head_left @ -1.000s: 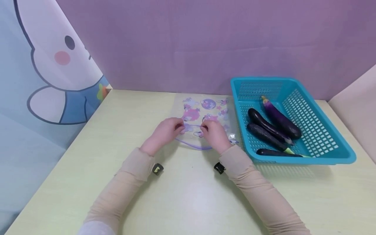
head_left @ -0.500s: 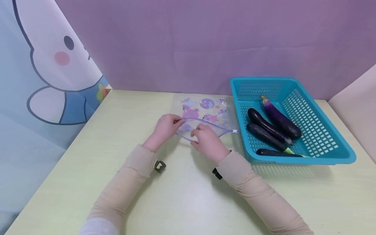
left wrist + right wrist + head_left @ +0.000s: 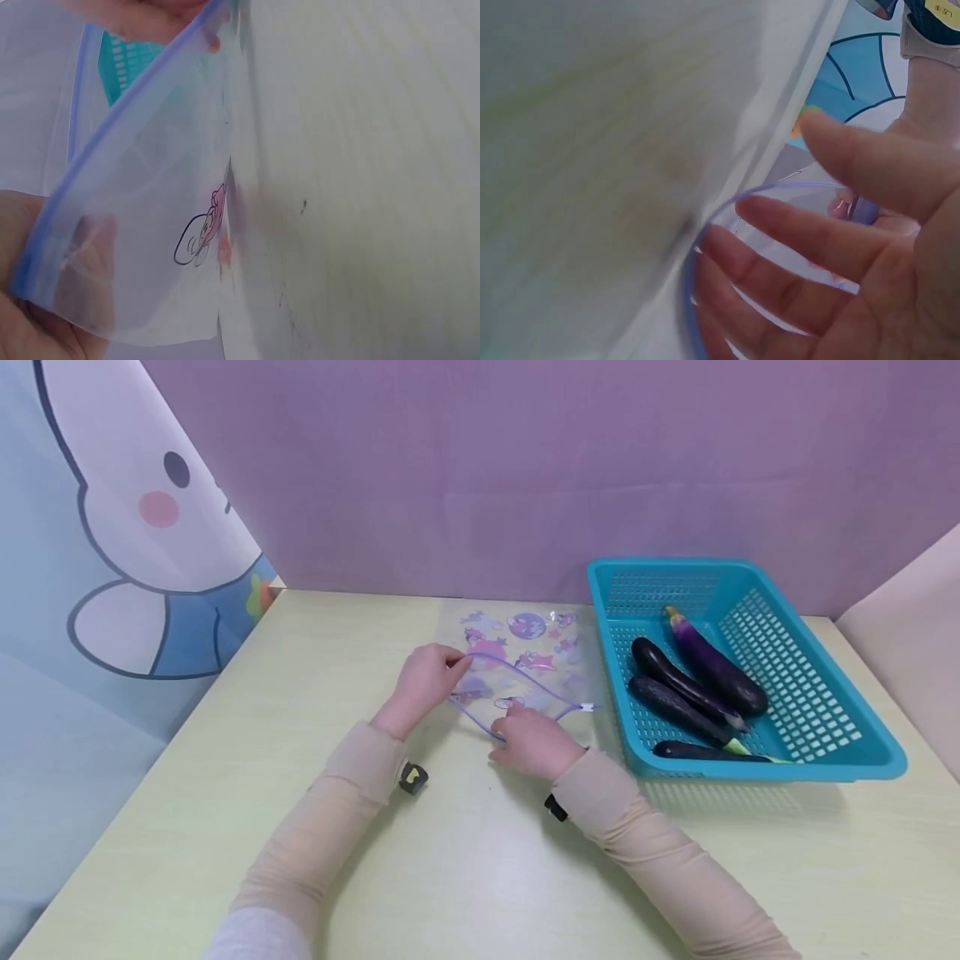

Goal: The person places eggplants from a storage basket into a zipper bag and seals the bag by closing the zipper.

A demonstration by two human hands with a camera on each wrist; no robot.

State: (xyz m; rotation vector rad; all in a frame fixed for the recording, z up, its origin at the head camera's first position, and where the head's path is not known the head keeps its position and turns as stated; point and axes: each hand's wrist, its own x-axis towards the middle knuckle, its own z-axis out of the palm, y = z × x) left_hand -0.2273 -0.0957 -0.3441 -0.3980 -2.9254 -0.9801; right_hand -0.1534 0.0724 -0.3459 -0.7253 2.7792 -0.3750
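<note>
A clear zip bag printed with pink and purple cartoon figures lies flat on the table, its purple-edged mouth spread wide towards me. My left hand pinches the bag at the left end of the mouth; in the left wrist view, its fingers are around the blue-purple zip edge. At the near lip is my right hand. The right wrist view shows that hand's fingers extended against the lip, with the thumb standing apart. A white slider sits at the right end of the zip.
To the right stands a turquoise slotted basket with several eggplants in it. Its left wall is close to the bag's right side. Behind the table hangs a purple backdrop.
My right hand has let go of its pinch on the zip and moved to the near lip, drawing it towards me. The mouth has widened. My left hand has shifted slightly away from me.
</note>
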